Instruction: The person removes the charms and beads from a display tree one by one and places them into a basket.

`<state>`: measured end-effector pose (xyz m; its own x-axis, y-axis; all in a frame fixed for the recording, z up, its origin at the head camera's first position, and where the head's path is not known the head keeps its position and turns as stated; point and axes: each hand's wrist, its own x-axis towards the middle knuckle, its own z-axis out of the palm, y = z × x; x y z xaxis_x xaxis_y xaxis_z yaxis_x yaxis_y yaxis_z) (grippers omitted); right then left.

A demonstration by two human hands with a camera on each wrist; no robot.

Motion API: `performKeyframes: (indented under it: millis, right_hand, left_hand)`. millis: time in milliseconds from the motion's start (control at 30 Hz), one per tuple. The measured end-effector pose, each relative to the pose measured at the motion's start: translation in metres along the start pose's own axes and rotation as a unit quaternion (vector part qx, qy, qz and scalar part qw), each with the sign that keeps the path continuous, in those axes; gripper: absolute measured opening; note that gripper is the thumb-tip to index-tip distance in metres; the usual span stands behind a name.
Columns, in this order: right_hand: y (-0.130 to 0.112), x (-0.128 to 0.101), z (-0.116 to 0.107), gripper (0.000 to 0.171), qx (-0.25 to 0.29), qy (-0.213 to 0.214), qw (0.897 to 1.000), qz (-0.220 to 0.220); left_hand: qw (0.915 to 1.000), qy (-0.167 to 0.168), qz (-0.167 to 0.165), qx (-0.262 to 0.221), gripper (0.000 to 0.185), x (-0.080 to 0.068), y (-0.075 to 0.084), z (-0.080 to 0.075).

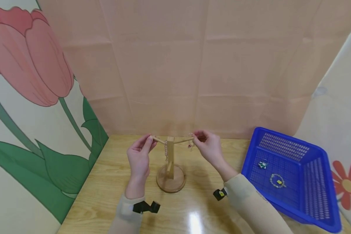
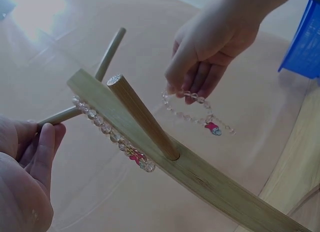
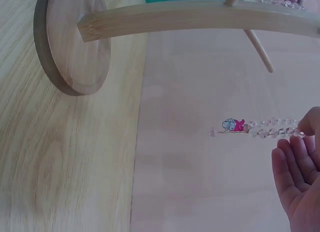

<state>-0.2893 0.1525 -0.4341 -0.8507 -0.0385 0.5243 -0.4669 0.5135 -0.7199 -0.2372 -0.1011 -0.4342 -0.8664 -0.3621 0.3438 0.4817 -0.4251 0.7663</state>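
Observation:
A wooden stand (image 1: 171,156) with several pegs and a round base stands on the table. My left hand (image 1: 139,156) pinches the outer end of its left peg (image 2: 62,115) between thumb and fingers. On that peg, close against the post, hangs a clear-beaded bracelet (image 2: 102,124) with a pink charm. My right hand (image 1: 209,148) pinches a second clear-beaded bracelet (image 3: 270,131) at its top, and the loop dangles with a pink-and-blue charm (image 2: 213,128). In the head view this bracelet is right at the tip of the right peg (image 1: 183,140); both wrist views show it apart from the post.
To the right sits a blue plastic basket (image 1: 283,198). Inside it lie a pale beaded bracelet (image 1: 271,182) with a yellow charm and a small green-and-white item (image 1: 262,165). A pinkish cloth (image 1: 175,71) hangs behind the wooden table (image 1: 102,185).

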Motion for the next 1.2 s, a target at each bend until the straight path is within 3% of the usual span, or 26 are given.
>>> performKeyframes:
  millis: [200,433,867,1200]
  right_hand:
    - [0.004,0.0,-0.013,0.006,0.005,0.01,1.0,-0.009]
    - [0.0,0.002,-0.049,0.006,-0.014,0.037,0.999,-0.035]
    - [0.019,-0.008,-0.118,0.01,-0.098,0.026,0.994,0.028]
    - [0.04,-0.021,-0.157,0.018,-0.127,0.032,0.99,0.052]
  left_hand:
    - [1.0,-0.002,0.005,0.007,0.013,0.001,0.0,0.0]
    - [1.0,0.0,0.005,0.007,0.013,0.001,0.001,-0.002]
    - [1.0,0.0,0.001,0.009,0.012,0.001,0.0,-0.001]
    - [1.0,-0.004,0.002,0.0,0.013,0.001,-0.002,-0.001]
